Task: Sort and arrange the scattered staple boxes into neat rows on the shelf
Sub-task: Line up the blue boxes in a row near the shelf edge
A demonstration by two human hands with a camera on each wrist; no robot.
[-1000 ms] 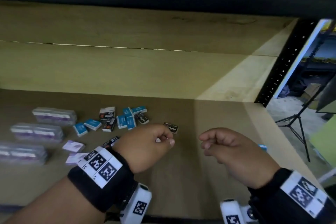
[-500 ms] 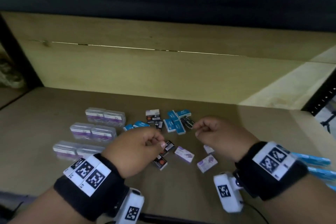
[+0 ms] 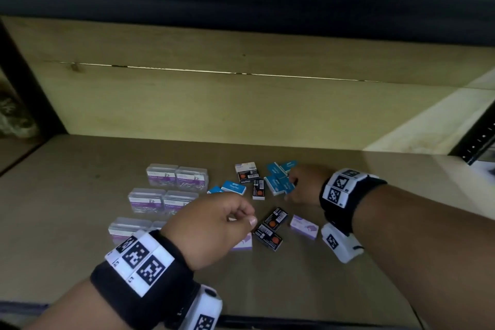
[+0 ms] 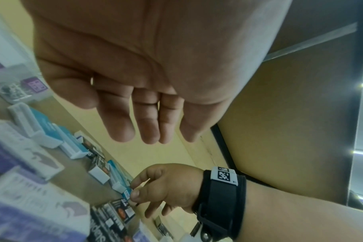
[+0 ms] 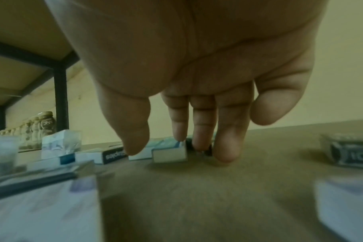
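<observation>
Clear cases (image 3: 163, 197) left on the shelf (image 3: 375, 222); staple boxes (image 3: 272, 225) scattered right of them.

The left hand (image 3: 211, 225) hides part of a purple box (image 3: 244, 244).

Head view downward; wrist views along fingers (image 4: 122, 124).

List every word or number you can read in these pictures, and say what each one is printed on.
"Staples": on the blue box.
"PAPER CLIP": on the clear case, only just legible.
"staples", upside down: on the black-edged box.
"10", cut off: on the dark box.
Fine print on the black boxes and purple boxes: too small to read.
</observation>
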